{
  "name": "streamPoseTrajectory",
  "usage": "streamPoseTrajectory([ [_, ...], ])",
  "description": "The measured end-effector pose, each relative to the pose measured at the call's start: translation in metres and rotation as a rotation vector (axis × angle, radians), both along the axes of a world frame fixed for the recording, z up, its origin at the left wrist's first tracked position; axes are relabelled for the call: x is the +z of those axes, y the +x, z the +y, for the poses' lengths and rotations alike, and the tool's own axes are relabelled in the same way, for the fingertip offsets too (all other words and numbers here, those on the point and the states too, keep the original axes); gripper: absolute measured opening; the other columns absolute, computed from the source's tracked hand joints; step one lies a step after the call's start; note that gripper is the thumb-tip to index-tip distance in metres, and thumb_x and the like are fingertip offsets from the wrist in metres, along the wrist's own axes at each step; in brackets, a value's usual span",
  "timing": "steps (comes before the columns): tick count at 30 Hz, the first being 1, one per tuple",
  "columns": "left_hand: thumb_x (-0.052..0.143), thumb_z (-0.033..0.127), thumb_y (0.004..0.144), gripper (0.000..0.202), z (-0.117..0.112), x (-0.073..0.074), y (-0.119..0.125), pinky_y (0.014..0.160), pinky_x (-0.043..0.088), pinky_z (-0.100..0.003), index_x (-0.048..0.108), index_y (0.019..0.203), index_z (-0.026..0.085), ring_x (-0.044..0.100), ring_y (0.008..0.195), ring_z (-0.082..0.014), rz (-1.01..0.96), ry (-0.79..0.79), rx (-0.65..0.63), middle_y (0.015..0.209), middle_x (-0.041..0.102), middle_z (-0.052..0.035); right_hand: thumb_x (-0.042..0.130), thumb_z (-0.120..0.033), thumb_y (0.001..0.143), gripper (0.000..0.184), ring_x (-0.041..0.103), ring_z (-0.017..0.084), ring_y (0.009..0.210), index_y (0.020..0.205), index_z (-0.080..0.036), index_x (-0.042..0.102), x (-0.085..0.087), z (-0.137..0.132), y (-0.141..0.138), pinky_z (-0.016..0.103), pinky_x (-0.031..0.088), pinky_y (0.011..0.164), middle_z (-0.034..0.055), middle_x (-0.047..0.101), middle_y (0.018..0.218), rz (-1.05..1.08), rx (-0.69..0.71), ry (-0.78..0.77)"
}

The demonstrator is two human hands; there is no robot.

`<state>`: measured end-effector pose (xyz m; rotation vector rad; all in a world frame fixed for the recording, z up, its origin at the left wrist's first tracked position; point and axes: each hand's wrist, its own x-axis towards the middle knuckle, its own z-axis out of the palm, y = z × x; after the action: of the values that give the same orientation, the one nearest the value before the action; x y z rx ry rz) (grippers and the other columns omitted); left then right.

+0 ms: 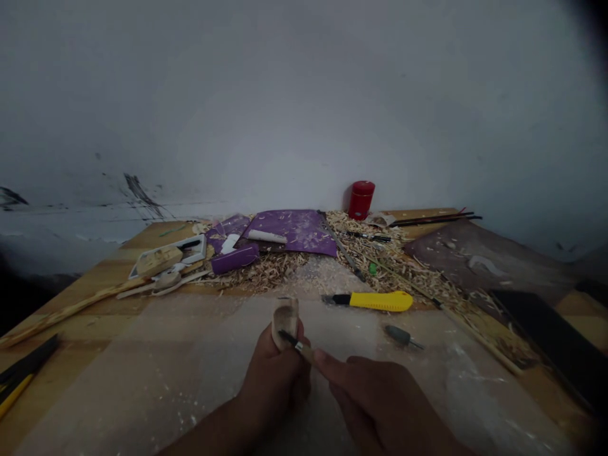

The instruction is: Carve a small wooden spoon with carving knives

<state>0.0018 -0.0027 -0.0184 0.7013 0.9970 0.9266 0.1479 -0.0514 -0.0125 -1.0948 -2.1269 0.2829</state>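
Note:
My left hand (pixel 275 367) is closed around a small pale wooden piece (pixel 285 310) with a scooped hollow in its upper face, held upright near the bottom centre. Its lower part is hidden in my fingers. In my right hand (pixel 380 392) is a wood-carving tool (pixel 304 349) with a wooden handle, a shiny collar and a dark blade. The blade tip rests at the lower edge of the hollow, with my right index finger stretched along the handle. Beyond my hands lies a yellow utility knife (pixel 380 301). A grey conical bit (pixel 399 335) with a thin shank sits right of them.
Wood shavings (pixel 266 272) lie heaped across the back. Among them are a purple sheet (pixel 294 229) and a red canister (pixel 361 200). A white tray (pixel 202 248) with wooden pieces stands left; a dark flat slab (pixel 546 342) lies right. A thin stick (pixel 484 342) crosses the right side.

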Motion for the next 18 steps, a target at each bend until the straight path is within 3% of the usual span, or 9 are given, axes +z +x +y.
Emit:
streamPoseTrajectory([
  [5, 0.063, 0.018, 0.059, 0.025, 0.0, 0.0, -0.001, 0.036, 0.029, -0.016, 0.04, 0.068, 0.021, 0.032, 0.031, -0.0029, 0.011, 0.029, 0.02, 0.042, 0.045, 0.0101, 0.036, -0.01, 0.084, 0.04, 0.056, 0.013, 0.051, 0.123, -0.015, 0.041, -0.005, 0.003, -0.01, 0.023, 0.037, 0.046, 0.0017, 0.064, 0.066, 0.092, 0.002, 0.033],
  [11, 0.065, 0.018, 0.057, 0.027, 0.001, 0.006, 0.0, 0.035, 0.025, -0.015, 0.04, 0.068, 0.02, 0.034, 0.034, -0.0031, 0.013, 0.052, 0.064, 0.045, 0.044, 0.01, 0.044, -0.014, 0.084, 0.035, 0.064, 0.014, 0.08, 0.117, -0.023, 0.052, -0.003, 0.002, -0.021, 0.024, 0.048, 0.068, 0.0023, 0.069, 0.093, 0.376, -0.023, -0.217],
  [15, 0.064, 0.02, 0.062, 0.026, 0.0, 0.008, 0.004, 0.036, 0.026, -0.016, 0.039, 0.068, 0.021, 0.035, 0.035, -0.0046, 0.024, 0.056, 0.031, 0.042, 0.042, 0.0103, 0.045, -0.019, 0.084, 0.028, 0.063, 0.017, 0.088, 0.107, -0.023, 0.059, 0.002, 0.003, -0.027, 0.026, 0.048, 0.075, 0.0018, 0.068, 0.092, 0.564, -0.112, -0.417],
  [18, 0.06, 0.02, 0.064, 0.023, 0.0, 0.007, 0.003, 0.034, 0.023, -0.016, 0.038, 0.068, 0.022, 0.03, 0.031, -0.0048, 0.012, 0.05, -0.025, 0.037, 0.039, 0.0108, 0.044, -0.024, 0.086, 0.028, 0.062, 0.019, 0.09, 0.109, -0.023, 0.059, 0.006, 0.005, -0.025, 0.029, 0.049, 0.076, 0.002, 0.068, 0.086, 0.659, -0.089, -0.522],
])
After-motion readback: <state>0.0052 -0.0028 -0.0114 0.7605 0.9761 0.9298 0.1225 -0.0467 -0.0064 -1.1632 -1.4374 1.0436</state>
